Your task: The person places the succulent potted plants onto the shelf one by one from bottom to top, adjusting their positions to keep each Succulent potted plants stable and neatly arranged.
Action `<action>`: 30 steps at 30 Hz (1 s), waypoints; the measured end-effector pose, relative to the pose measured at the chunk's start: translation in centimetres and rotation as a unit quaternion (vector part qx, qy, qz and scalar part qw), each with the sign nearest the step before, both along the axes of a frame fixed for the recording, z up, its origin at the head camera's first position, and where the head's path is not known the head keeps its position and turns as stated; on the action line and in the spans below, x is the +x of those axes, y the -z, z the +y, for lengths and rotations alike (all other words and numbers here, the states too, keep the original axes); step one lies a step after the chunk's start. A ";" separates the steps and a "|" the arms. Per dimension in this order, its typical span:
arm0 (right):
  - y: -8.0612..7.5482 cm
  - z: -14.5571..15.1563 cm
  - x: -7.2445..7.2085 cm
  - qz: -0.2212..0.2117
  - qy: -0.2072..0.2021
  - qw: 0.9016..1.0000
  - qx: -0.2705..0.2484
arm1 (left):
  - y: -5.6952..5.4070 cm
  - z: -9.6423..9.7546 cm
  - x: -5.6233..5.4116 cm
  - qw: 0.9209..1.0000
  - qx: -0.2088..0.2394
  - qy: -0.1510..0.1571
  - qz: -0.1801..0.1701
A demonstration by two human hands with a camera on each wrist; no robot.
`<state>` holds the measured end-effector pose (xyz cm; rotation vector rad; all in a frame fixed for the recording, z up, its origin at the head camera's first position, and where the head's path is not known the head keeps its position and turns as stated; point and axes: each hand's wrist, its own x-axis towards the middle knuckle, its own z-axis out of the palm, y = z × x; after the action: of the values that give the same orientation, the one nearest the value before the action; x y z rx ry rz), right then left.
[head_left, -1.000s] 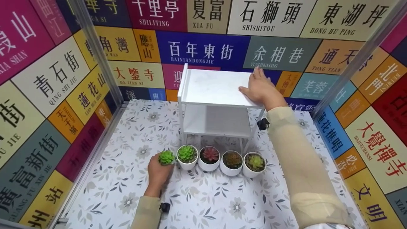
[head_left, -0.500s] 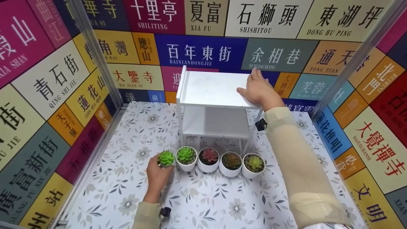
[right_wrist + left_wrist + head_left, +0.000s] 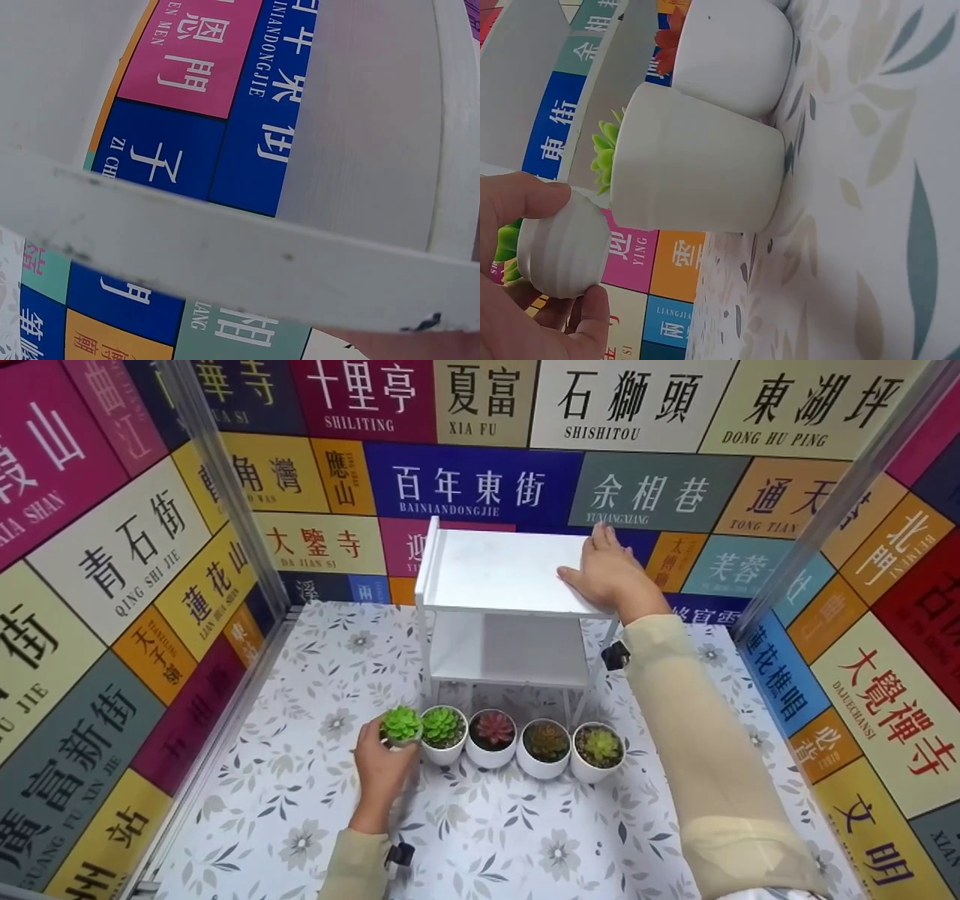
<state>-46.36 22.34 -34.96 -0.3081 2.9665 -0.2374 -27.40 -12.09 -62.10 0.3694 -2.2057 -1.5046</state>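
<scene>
My left hand (image 3: pixel 382 765) grips a small white pot with a bright green succulent (image 3: pixel 402 723), thumb and fingers around its sides. In the left wrist view this ribbed pot (image 3: pixel 564 244) is raised off the tabletop, its base near the rim height of the neighbouring white pot (image 3: pixel 697 161). That neighbour, also with a green succulent (image 3: pixel 442 727), is the left end of a row of potted succulents. My right hand (image 3: pixel 619 574) rests on the right end of the white shelf's top board (image 3: pixel 502 570), fingers extended and thumb over the board.
Along the shelf's front, the row continues with a red succulent (image 3: pixel 495 729), a brown one (image 3: pixel 546 739) and a yellow-green one (image 3: pixel 600 744). The shelf has a lower board (image 3: pixel 510 649). A floral cloth (image 3: pixel 300 810) covers the table, and sign-printed walls enclose three sides.
My left hand has shifted slightly right with its pot, bringing it right up to the leftmost pot of the row. The right hand stays on the shelf.
</scene>
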 end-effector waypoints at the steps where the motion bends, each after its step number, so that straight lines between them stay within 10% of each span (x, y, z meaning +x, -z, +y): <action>1: 0.0 0.0 0.0 0.000 0.001 1.000 -0.001 | -0.1 0.1 0.0 1.000 0.006 0.001 0.002; 30: 0.0 0.1 -0.1 -0.001 0.002 1.000 -0.014 | -1.7 1.7 -0.8 0.999 0.032 0.008 0.012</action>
<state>-46.41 22.46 -35.00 -0.3043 2.9644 -0.2795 -28.22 -10.40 -60.36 0.3535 -2.1509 -1.5813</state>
